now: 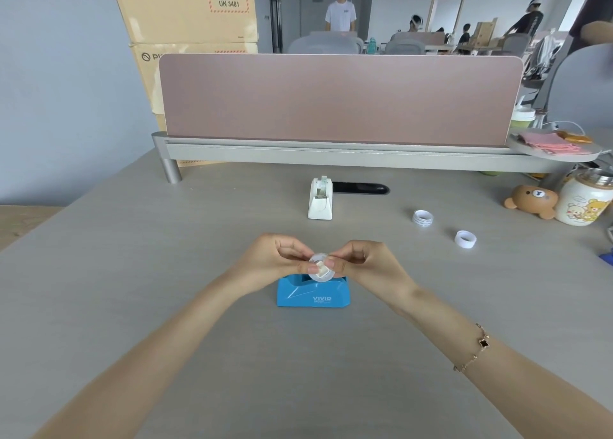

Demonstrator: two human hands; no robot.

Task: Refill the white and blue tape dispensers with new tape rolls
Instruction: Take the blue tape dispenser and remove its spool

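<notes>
Head view looks down on a grey counter (132, 289) where both hands meet at the middle. Left hand (275, 259) and right hand (361, 261) each pinch the same tape roll (319, 267), fingers closed on its rim from either side, thumbs toward the near edge. A white core piece shows in the roll's centre. The roll is held just above the open top of the blue dispenser (313, 294), which sits on the counter directly below the hands, its printed side facing near; whether the roll touches it I cannot tell. A bracelet (474, 349) hangs on the right wrist.

Farther off, past the hands, the white dispenser (320, 199) stands upright, with a dark slot (361, 188) in the counter behind it. To the right lie two empty white rings (423, 218) (465, 239), apart from each other. At the far right edge sit a bear toy (532, 201) and a printed jar (583, 203), close together. A pink divider (338, 100) spans the far side.
</notes>
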